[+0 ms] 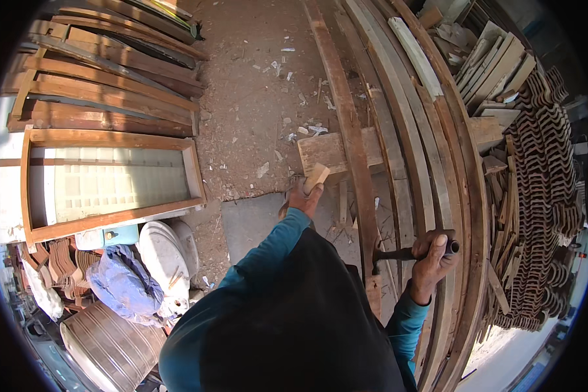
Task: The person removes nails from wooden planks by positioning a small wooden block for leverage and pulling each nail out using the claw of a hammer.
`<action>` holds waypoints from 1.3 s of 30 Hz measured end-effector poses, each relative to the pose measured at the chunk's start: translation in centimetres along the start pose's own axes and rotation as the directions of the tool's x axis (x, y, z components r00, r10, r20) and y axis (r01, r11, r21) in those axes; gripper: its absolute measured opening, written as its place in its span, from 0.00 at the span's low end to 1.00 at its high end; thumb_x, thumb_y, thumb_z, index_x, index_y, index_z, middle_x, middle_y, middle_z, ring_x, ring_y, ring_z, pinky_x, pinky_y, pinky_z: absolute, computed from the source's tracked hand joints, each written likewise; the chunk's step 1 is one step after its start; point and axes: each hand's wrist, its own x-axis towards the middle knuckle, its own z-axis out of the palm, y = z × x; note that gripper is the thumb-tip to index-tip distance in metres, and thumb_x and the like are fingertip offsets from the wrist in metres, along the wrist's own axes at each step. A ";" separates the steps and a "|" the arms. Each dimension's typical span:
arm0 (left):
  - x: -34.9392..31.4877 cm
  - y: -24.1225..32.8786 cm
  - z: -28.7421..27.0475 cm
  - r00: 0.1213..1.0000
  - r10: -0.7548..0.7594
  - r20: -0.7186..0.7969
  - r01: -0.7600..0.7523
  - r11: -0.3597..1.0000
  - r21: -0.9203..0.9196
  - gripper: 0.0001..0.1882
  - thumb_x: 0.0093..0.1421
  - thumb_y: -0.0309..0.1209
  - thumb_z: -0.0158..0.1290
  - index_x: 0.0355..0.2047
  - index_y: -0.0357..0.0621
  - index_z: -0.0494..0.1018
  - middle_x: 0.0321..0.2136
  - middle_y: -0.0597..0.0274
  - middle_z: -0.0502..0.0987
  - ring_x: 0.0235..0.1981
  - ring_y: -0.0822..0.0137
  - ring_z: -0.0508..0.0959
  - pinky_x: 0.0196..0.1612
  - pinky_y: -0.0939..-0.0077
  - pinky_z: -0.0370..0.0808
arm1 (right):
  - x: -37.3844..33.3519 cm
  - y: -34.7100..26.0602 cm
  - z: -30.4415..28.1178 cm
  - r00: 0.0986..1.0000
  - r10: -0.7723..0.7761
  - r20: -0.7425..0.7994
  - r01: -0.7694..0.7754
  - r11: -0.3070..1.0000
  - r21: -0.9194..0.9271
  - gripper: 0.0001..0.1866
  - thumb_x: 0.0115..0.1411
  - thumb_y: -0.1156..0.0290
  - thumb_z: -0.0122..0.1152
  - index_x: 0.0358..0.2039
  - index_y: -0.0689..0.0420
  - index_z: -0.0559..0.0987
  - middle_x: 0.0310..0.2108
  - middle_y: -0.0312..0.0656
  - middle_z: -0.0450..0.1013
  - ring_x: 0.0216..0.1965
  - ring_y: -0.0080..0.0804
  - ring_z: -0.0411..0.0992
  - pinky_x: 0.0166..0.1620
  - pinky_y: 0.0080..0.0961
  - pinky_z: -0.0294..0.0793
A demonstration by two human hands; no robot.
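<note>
My left hand (305,198) is closed around a short, pale wooden block (317,175), whose end sticks out past the fingers. The hand is beside a wide board (323,151) lying crosswise under the long planks. My right hand (430,262) grips the handle of a dark hammer (402,253), thumb along the top. The hammer's head points left and overlaps the edge of a long brown plank (346,108); whether it touches the wood I cannot tell. My fingers hide part of the handle.
More long timbers (431,157) run lengthwise on my right. Beyond them stand stacked roof tiles (536,196) and wood offcuts (493,65). At left are stacked beams (111,85), a framed glass panel (111,138), a blue plastic sheet (124,284) and a white basin (160,251). Chips litter the dirt floor (242,98).
</note>
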 end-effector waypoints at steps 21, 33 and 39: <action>53.0 22.8 -1.6 0.946 0.107 0.306 0.004 0.939 -0.343 0.34 0.58 0.51 0.64 0.54 0.37 0.70 0.49 0.45 0.75 0.52 0.55 0.74 0.54 0.64 0.72 | 39.2 12.5 53.4 0.844 0.346 0.410 0.017 0.746 -0.665 0.20 0.65 0.58 0.64 0.41 0.66 0.78 0.28 0.56 0.78 0.29 0.56 0.79 0.33 0.46 0.78; 50.3 24.9 5.9 0.992 0.054 0.110 0.030 0.763 -0.645 0.25 0.63 0.40 0.62 0.54 0.44 0.65 0.44 0.56 0.80 0.42 0.61 0.80 0.46 0.66 0.77 | 46.2 9.4 48.0 0.975 0.221 0.002 -0.194 0.862 -0.469 0.26 0.67 0.49 0.61 0.25 0.61 0.71 0.15 0.36 0.66 0.18 0.28 0.66 0.24 0.31 0.61; 45.0 24.3 7.0 0.993 0.114 -0.021 -0.116 0.958 -0.264 0.30 0.63 0.41 0.60 0.60 0.46 0.61 0.47 0.49 0.79 0.47 0.54 0.81 0.50 0.62 0.76 | 43.5 6.2 34.5 0.838 0.377 -0.395 -0.483 0.849 -0.213 0.26 0.70 0.50 0.57 0.20 0.51 0.63 0.12 0.29 0.57 0.12 0.18 0.56 0.17 0.22 0.54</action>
